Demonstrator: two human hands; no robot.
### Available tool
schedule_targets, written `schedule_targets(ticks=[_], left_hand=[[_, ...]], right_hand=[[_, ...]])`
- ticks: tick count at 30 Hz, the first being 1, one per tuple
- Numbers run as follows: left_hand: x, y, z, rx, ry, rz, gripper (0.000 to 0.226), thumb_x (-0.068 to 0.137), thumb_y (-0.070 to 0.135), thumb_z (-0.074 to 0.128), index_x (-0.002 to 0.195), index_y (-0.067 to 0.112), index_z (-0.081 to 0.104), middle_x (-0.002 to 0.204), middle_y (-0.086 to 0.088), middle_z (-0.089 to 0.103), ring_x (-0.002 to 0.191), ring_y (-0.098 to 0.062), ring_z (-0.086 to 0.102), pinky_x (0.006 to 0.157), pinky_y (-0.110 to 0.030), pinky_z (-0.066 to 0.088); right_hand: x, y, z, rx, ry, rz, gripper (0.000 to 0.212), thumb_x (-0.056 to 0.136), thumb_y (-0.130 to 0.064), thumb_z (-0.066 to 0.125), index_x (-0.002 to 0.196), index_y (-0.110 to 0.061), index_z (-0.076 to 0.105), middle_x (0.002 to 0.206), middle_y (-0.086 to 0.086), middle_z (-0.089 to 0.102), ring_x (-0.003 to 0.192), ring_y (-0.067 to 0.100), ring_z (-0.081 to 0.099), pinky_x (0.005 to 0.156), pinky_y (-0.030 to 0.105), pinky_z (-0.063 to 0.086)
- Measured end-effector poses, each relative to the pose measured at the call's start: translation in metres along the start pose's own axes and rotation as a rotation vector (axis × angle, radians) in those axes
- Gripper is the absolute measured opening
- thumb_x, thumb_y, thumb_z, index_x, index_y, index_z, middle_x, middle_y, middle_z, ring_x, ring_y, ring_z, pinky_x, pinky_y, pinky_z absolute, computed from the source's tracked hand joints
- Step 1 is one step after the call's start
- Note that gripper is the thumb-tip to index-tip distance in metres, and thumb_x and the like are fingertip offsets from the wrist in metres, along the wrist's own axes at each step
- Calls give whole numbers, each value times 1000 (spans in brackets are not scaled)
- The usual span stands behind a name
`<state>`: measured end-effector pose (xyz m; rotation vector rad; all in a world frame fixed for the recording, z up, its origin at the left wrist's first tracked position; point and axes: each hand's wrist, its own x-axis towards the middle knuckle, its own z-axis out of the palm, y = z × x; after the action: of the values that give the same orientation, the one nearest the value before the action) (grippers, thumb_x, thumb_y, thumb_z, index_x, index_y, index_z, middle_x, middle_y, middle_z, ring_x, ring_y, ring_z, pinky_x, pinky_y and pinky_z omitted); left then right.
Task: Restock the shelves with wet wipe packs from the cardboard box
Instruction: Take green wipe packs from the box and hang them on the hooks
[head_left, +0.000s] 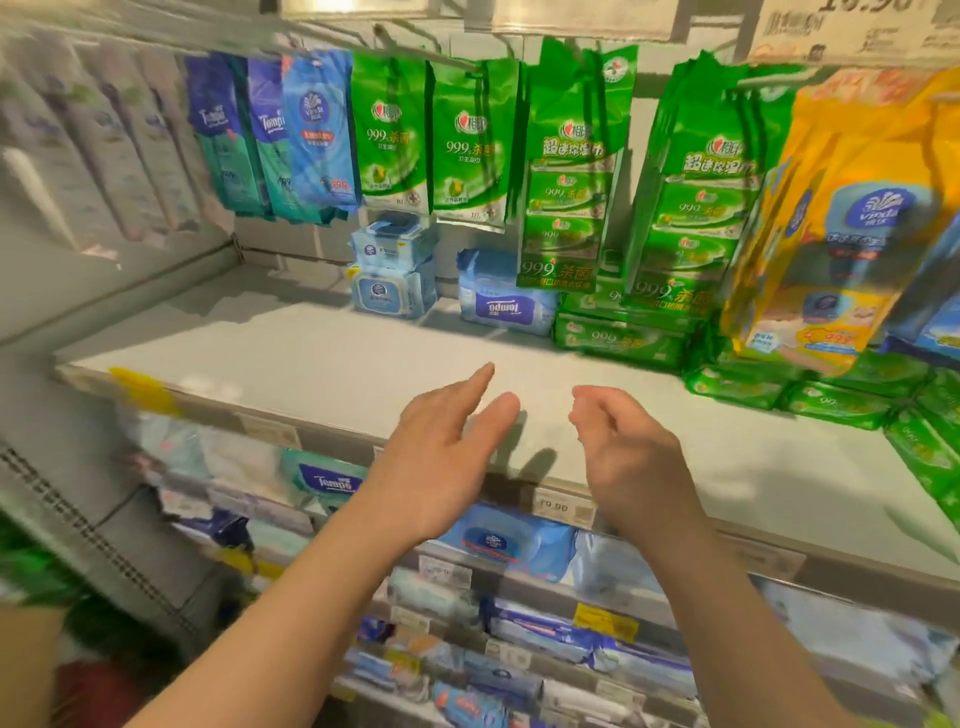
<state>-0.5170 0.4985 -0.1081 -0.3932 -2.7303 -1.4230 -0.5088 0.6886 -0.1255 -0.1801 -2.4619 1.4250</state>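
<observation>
A store aisle: a pale, matte white shelf board (322, 358) runs from near left to far right, most of its flat top bare, with a grey front rail carrying paper price labels (563, 506) and a yellow tag (143, 389) at its left end. The left edge of the view is blurred.

Both hands hover over the near edge of the board and hold nothing. The left hand (441, 457) is spread, fingers straight and pointing far-right. The right hand (631, 457), just beside it, has its fingers loosely curled with the tips gathered near the thumb.

Wet wipe packs sit at the far side of the shelf: a stack of two light-blue packs with hard flip lids (392, 273), and to their right a soft, crinkled blue Tempo pack (504, 299) lying with its label upside down. Further right, flat glossy green packs (621, 338) lie piled and spread along the board toward the near right.

Above, from pegs, hang shiny film pouches: blue and teal Tempo and Vinda sachets (270, 135) on the left, green sachets (431, 140) in the middle, long green multi-pack strips (571, 171) to the right, and a big yellow Vinda bag (841, 218) at far right.

Lower shelves (467, 571) hold more blue and white soft packs behind label rails. A brown surface that may be the cardboard box (26, 670) shows at the near-left corner; I cannot tell for certain.
</observation>
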Motion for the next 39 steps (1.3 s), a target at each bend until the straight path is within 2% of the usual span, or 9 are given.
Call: schedule_targets(ticks=[3,6,10,15,20,24,29,34,39], left_hand=[[-29,-31,-32,236,80,-38,99,76,95,10,160,44,25,166,15,29,156,-15,13,127,-48,15],[-64,-59,-67,404,154,-143,104,69,99,-5,159,51,12,169,22,12,158,-18,0,126,-57,10],[-119,-104,-116,454,203,-328,99,72,97,-2,159,53,8,169,22,7,158,-20,-3,125,-61,6],[-209,-166,-184,434,345,-549,122,54,104,-13,158,50,17,169,20,16,157,-23,8,125,-56,14],[-312,-220,-244,370,489,-672,106,74,96,5,158,37,33,164,9,35,151,-22,25,125,-41,20],[-385,-254,-280,259,540,-788,80,92,77,28,159,34,31,165,10,31,152,-19,22,125,-40,19],[-453,-292,-309,163,611,-878,100,77,92,11,160,38,29,166,14,30,153,-15,23,125,-43,21],[-481,-312,-325,63,670,-957,101,73,94,11,158,44,28,164,17,31,152,-17,24,121,-43,25],[-481,-335,-341,-19,709,-1006,121,56,108,4,156,45,32,162,16,34,151,-14,26,121,-44,27]], right_hand=[[-19,-10,28,-263,-16,-215,35,104,-39,53,132,-24,67,132,-4,68,123,20,61,108,25,37],[-35,-30,61,-393,-167,-181,52,102,-58,37,149,-37,49,153,-12,50,144,19,42,122,40,28],[-66,-67,121,-512,-387,-165,66,96,-73,17,157,-50,24,168,-16,21,157,19,13,125,55,15],[-119,-103,216,-506,-556,-266,99,73,-95,-3,157,-49,25,169,-15,19,158,19,12,123,60,18],[-186,-146,309,-476,-775,-410,64,100,-66,31,157,-38,37,166,-10,29,156,13,18,128,40,13],[-237,-172,377,-480,-904,-448,59,101,-61,35,157,-40,36,166,-13,28,154,8,22,127,44,17],[-296,-198,435,-437,-1007,-487,82,84,-88,18,154,-49,35,165,-12,32,154,10,23,124,46,26],[-319,-219,471,-482,-1111,-503,74,85,-84,17,154,-57,25,163,-14,36,148,14,36,118,48,36],[-314,-231,513,-372,-1162,-474,58,101,-60,39,156,-42,35,154,-10,49,138,14,48,110,33,41]])
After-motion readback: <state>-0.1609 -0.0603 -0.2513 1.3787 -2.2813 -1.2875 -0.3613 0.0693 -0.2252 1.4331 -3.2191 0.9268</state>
